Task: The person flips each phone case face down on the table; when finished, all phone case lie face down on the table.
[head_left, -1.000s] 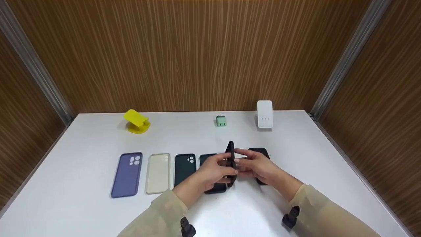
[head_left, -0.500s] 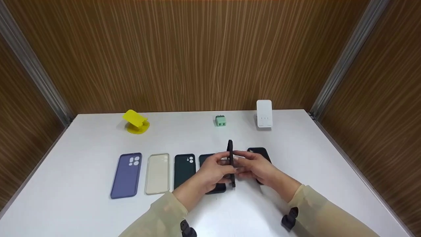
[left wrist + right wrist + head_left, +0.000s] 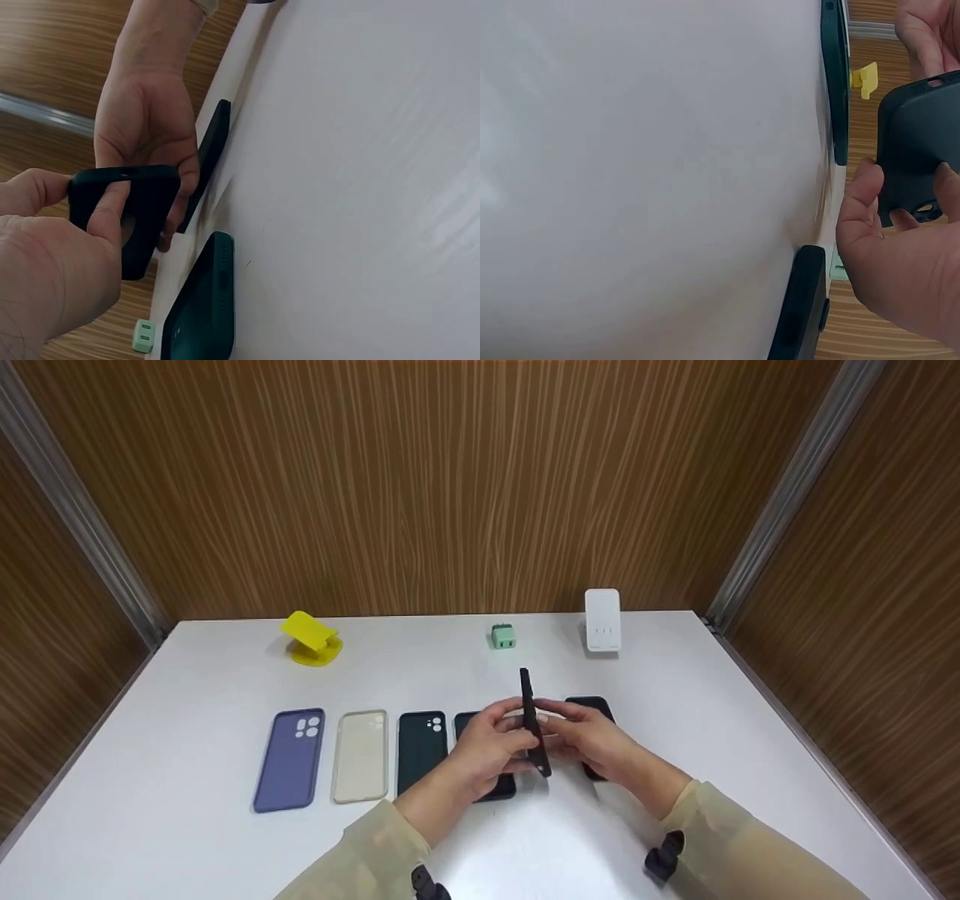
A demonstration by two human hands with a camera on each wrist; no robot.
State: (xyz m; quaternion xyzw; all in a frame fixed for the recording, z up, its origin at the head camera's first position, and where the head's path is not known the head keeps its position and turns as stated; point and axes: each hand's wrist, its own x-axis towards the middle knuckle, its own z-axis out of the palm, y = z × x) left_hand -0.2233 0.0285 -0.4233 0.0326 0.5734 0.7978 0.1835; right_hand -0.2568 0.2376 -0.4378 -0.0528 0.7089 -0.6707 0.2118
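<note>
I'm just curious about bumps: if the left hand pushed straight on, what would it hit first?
Probably the right hand, just across the dark phone case that the left hand holds; depth is hard to judge.

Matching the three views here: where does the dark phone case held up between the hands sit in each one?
Head: the dark phone case is seen edge-on, just right of and below centre.
Left wrist: left side, slightly below mid-height.
Right wrist: at the right edge, cut off by the frame.
Shared landmark: the green plug, above the case in the head view, lower than it in both wrist views.
</note>
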